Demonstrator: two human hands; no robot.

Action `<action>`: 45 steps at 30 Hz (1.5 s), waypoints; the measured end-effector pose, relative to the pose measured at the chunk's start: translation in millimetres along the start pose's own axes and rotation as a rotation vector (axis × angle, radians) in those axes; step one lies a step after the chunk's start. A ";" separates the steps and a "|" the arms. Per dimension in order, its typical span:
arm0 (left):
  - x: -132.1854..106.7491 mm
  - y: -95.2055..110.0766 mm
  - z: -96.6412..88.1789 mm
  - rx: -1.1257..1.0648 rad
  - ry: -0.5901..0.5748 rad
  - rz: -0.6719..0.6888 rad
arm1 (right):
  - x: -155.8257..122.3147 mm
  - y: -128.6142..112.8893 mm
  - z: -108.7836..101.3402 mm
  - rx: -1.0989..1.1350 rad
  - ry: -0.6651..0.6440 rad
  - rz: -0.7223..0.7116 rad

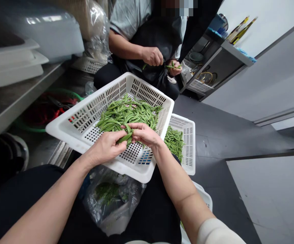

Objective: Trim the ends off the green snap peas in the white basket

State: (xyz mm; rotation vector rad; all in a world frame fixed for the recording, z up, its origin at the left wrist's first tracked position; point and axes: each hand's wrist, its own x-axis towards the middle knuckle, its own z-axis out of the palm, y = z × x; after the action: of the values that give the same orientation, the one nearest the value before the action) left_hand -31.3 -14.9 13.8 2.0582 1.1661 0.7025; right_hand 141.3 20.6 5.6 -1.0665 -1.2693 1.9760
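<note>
Over the near end of a white plastic basket [68, 126], my two hands meet around a few green pea pods [125, 137]. My left hand [108, 145] is closed, pinching pods between thumb and fingers. From the other side my right hand [144, 134] grips the pods too, its fingertips close to the left ones. A loose heap of pea pods [134, 113] covers the middle and far part of the basket floor. Below the basket's near edge, a clear plastic bag [111, 206] holds green scraps.
Across the basket a co-worker [147, 51] handles pods with both hands. A second white basket [189, 145] of pods stands on the floor at right. A metal shelf [35, 91] with white containers is at left, above a green-rimmed basket [77, 95]. Bottles [240, 32] stand on a rack.
</note>
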 end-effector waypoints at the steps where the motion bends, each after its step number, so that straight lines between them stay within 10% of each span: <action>1: 0.0 -0.1 -2.3 -0.016 -0.013 -0.018 | -1.3 -0.2 -0.1 -0.034 -0.016 -0.007; 10: 3.5 -4.5 -17.8 -0.661 0.336 -0.470 | -9.4 -2.8 -7.8 0.023 -0.148 -0.022; 16: 7.1 -1.5 -5.9 -0.546 0.145 -0.402 | -6.5 1.1 -0.7 0.027 -0.198 -0.018; 24: 5.0 -3.5 -0.2 -0.699 0.059 -0.449 | -16.8 -3.8 20.8 -0.708 0.108 -0.386; 28: 4.1 -6.9 0.4 -0.951 -0.047 -0.465 | -16.5 -2.7 17.2 -0.420 -0.071 -0.252; 31: 3.9 -6.4 -0.9 -1.022 -0.066 -0.434 | -10.1 -2.2 7.8 -0.078 0.041 -0.203; 36: 1.6 1.0 -4.1 -0.844 -0.107 -0.423 | -5.6 -10.1 -10.4 0.312 0.513 -0.296; 41: 2.4 4.6 1.2 -0.447 -0.056 -0.308 | -11.3 -5.4 11.4 -0.166 0.244 -0.226; 45: 3.3 2.7 4.6 -0.269 -0.066 -0.275 | -8.4 -2.3 22.3 -0.182 0.333 -0.336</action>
State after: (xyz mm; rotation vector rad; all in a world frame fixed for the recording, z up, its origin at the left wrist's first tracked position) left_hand -25.0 -14.4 13.3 1.6485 1.2150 0.6147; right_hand 126.9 4.4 15.7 -1.1269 -1.3565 1.3916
